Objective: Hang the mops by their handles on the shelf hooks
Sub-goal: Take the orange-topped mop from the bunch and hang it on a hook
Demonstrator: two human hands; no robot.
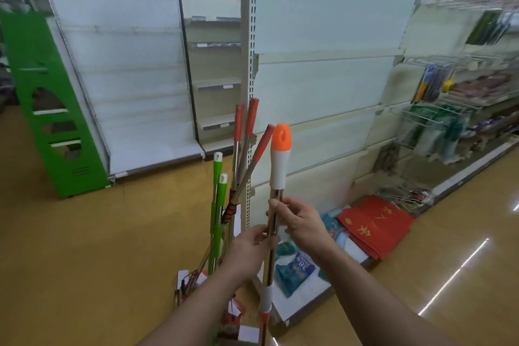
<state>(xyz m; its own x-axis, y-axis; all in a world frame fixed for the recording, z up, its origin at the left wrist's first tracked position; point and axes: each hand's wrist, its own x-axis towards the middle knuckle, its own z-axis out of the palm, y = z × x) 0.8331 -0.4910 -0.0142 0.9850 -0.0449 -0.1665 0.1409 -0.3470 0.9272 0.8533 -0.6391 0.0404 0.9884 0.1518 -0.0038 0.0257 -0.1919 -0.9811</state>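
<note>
We hold one mop [279, 168] upright in the near middle. Our left hand [251, 244] and right hand [299, 219] both grip its shiny pole, the orange cap with its hanging hole on top. The other mops [247, 143] lean on the shelf post [248, 36] just beyond. We judge this the lifting step. Next, the cap's hole must be lined up with a hook, though none shows clearly.
</note>
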